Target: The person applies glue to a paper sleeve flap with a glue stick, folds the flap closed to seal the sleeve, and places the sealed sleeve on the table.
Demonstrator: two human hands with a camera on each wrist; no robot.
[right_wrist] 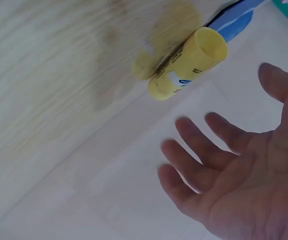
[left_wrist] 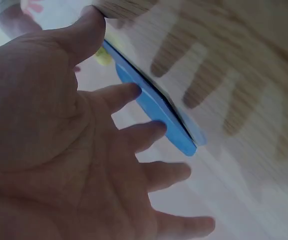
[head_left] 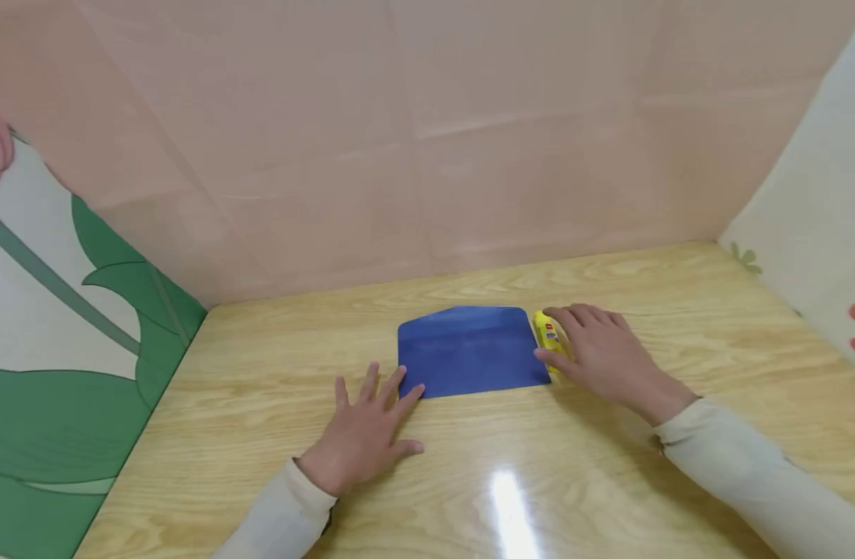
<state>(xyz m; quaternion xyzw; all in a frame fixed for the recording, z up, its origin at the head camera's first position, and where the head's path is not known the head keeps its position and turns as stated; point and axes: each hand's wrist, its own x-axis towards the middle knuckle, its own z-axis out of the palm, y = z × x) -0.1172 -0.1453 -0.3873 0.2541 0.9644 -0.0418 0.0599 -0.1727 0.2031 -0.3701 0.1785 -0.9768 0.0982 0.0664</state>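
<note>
A blue envelope (head_left: 472,353) with its flap toward the back lies on the wooden table. Just beyond its right edge is a yellow glue stick (head_left: 547,332), lying on its side with a printed label. My left hand (head_left: 363,441) is spread at the envelope's near left corner, index and middle fingertips overlapping it in the head view. Over the glue stick hovers my right hand (head_left: 604,355), thumb and fingers apart. In the right wrist view a gap shows between that palm and the glue stick (right_wrist: 188,64), whose hollow end faces the camera.
The wood-grain table (head_left: 273,349) runs back to a creased pink backdrop (head_left: 413,155). A panel with green leaves (head_left: 43,435) borders the left side, and a white panel with flower prints (head_left: 811,210) the right. Light glares off the table (head_left: 512,512) in front.
</note>
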